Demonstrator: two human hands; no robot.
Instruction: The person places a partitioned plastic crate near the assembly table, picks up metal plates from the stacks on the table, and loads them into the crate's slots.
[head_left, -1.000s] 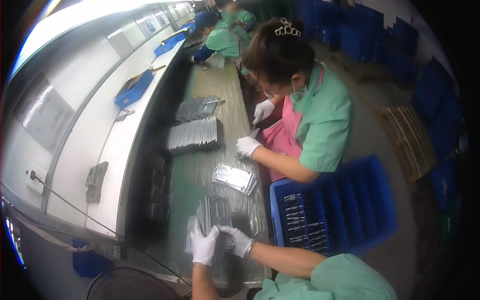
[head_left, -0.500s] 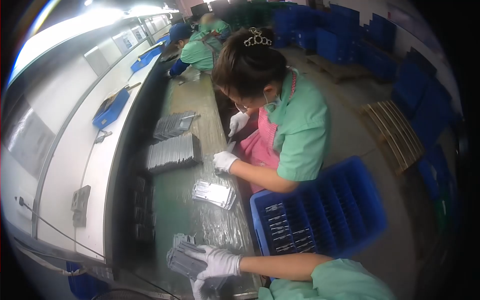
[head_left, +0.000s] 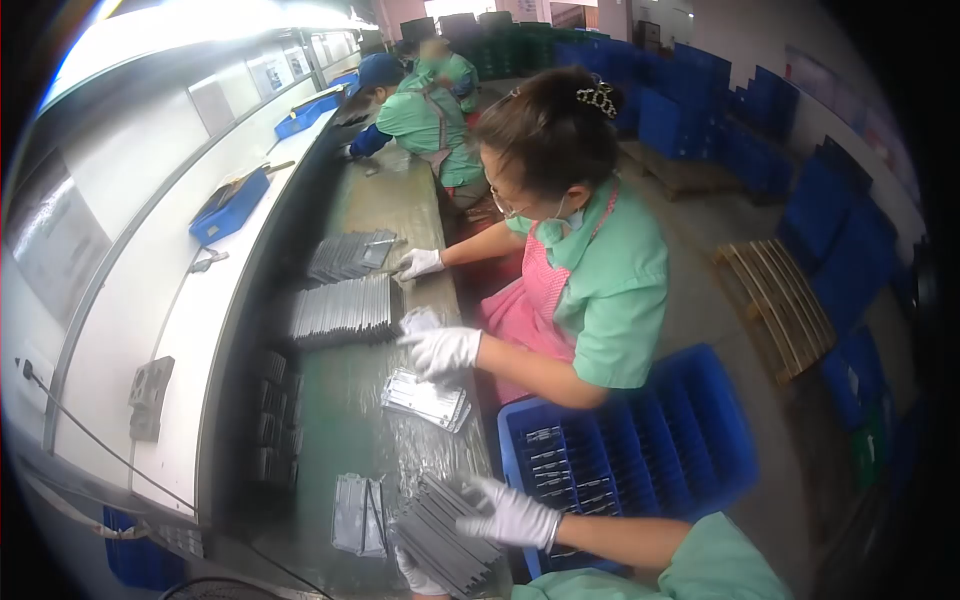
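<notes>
One plate stack (head_left: 437, 530) is at the near end of the table (head_left: 335, 425), long edges slanting upper left to lower right in view, between the person's hands. Left hand (head_left: 420, 577) looks nearer, against its lower-left side; right hand (head_left: 515, 515) overlaps its right side, fingers apart, contact unclear. Loose plates (head_left: 357, 515) lie just left of it. Left fingers mostly hidden by the stack, so can't tell if clamped. Right fingertips blurred; stack bottom hard to make out.
</notes>
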